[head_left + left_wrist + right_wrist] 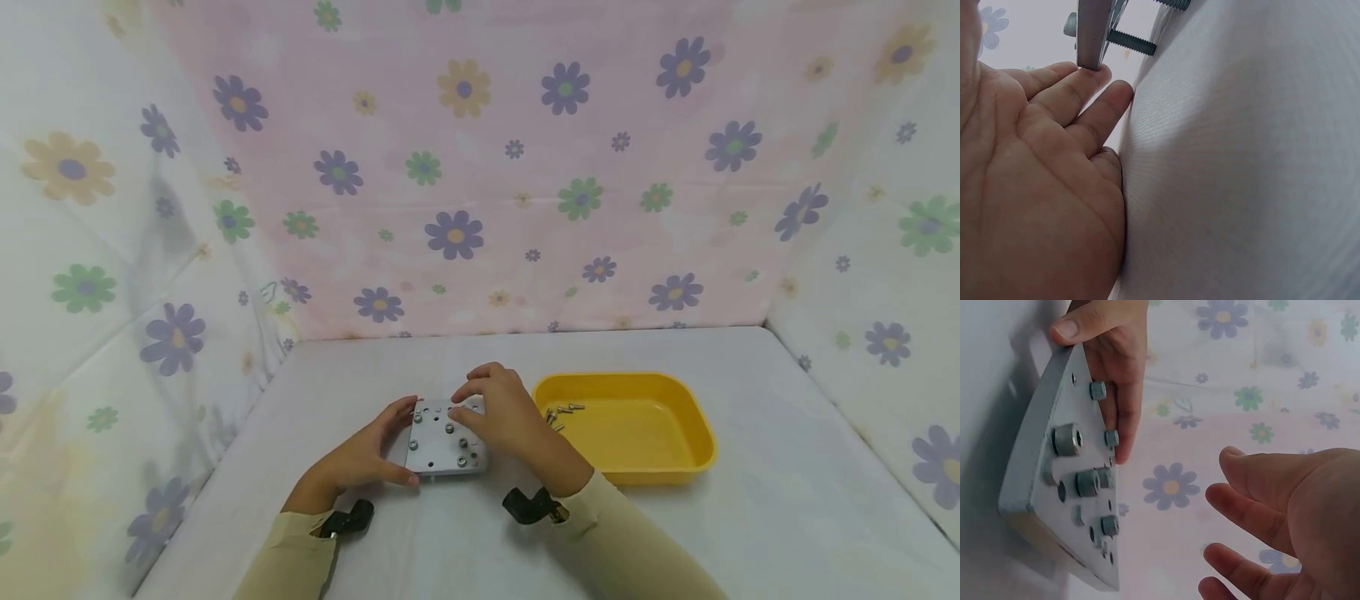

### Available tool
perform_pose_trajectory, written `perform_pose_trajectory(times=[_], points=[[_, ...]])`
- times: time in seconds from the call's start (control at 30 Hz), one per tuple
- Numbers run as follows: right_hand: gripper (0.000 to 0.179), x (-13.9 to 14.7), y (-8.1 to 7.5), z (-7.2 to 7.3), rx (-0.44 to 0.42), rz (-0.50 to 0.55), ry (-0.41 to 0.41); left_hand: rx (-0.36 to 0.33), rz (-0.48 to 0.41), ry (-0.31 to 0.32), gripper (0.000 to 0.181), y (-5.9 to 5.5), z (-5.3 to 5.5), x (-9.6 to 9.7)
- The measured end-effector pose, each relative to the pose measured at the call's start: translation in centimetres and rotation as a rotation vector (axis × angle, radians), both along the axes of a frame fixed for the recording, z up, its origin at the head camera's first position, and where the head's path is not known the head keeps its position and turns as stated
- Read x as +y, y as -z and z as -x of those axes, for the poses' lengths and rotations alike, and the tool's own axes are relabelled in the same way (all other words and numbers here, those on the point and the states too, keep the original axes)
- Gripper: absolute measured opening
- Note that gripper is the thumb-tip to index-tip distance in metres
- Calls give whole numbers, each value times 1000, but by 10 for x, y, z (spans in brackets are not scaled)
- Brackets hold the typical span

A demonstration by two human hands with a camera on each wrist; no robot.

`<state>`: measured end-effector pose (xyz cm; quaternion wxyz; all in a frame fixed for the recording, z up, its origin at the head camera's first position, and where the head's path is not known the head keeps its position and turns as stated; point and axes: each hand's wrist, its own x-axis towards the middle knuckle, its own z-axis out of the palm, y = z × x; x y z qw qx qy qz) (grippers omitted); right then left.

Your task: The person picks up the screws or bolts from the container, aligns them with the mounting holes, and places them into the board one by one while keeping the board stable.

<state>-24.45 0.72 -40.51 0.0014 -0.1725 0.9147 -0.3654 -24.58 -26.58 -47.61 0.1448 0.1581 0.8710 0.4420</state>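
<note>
A light grey metal plate point(438, 450) with holes lies in front of me, several socket-head screws point(450, 428) standing in it. My left hand point(360, 454) holds its left side, thumb at the near edge and fingers at the far left corner. In the left wrist view, a threaded screw shank point(1132, 42) sticks out below the plate point(1091, 37). Over the plate's right part hovers my right hand point(504, 414). The right wrist view shows that hand point(1272, 512) with fingers spread, holding nothing, apart from the screw heads point(1067, 439).
A yellow tray point(645, 429) stands right of the plate, close to my right wrist, with several loose screws point(564, 409) at its left end. White cloth point(450, 542) covers the table. Flowered curtains point(487, 167) enclose the back and both sides.
</note>
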Motion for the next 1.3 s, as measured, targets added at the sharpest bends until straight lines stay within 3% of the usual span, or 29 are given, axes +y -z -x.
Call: perform_pose_trajectory(times=[0.33, 0.6, 1.3], points=[[15, 23, -16, -2, 55, -36, -11, 10, -7, 3, 132, -1, -1, -1], [15, 44, -19, 0, 76, -43, -8, 1, -62, 11, 132, 4, 0, -3], [17, 107, -25, 12, -21, -14, 12, -8, -61, 7, 133, 3, 1, -1]])
